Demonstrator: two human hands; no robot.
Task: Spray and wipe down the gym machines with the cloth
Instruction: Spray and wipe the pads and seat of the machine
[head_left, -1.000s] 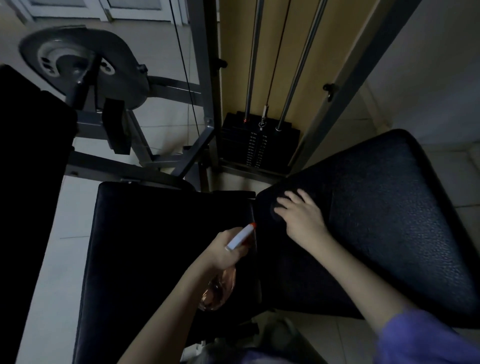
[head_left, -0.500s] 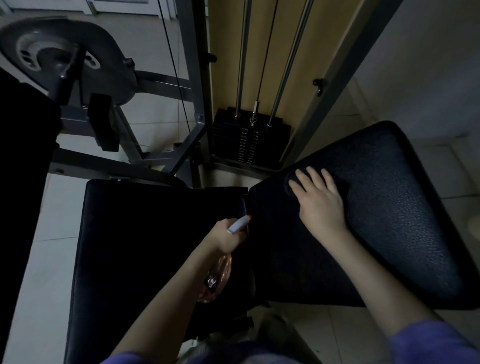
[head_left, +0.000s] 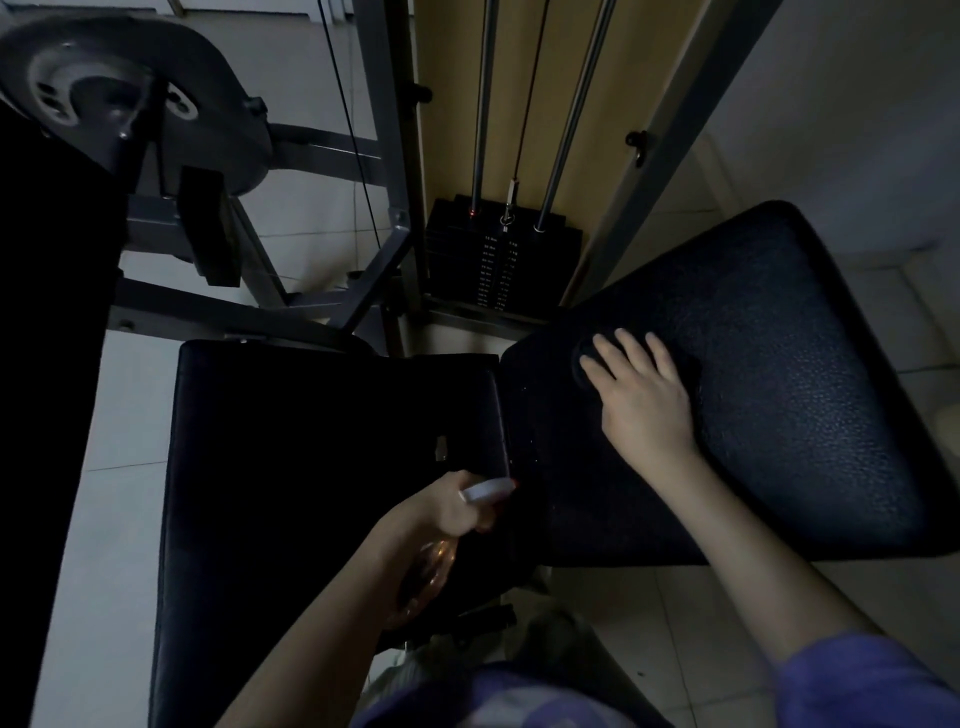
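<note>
Bottom edge first: purple sleeves (head_left: 857, 680), two bare forearms reaching up into the frame. Lower centre, the left hand (head_left: 441, 512) is wrapped round the neck of the spray bottle (head_left: 426, 577), amber body hanging below the fist, white head with its red tip pointing right; the fingers curl round the neck, though the dim light hides whether one sits on the trigger. Under it lies the seat pad (head_left: 311, 467), black, filling the lower left, pale floor tiles (head_left: 104, 519) beside it. Right of centre, the right hand (head_left: 641, 400) lies palm down on the tilted back pad (head_left: 805, 389), fingers (head_left: 631, 345) straight and slightly apart, pressing flat. Beneath them is the cloth (head_left: 584, 358), dark and hard to pick out from the pad, a rounded edge showing just left of the fingertips, near the pad's upper left corner. Farther up, centre, the weight stack (head_left: 493, 260) sits between grey frame posts, two guide rods (head_left: 480, 104) and a cable rising out of the top. Upper left, a grey cam wheel (head_left: 104, 98) on the frame.
</note>
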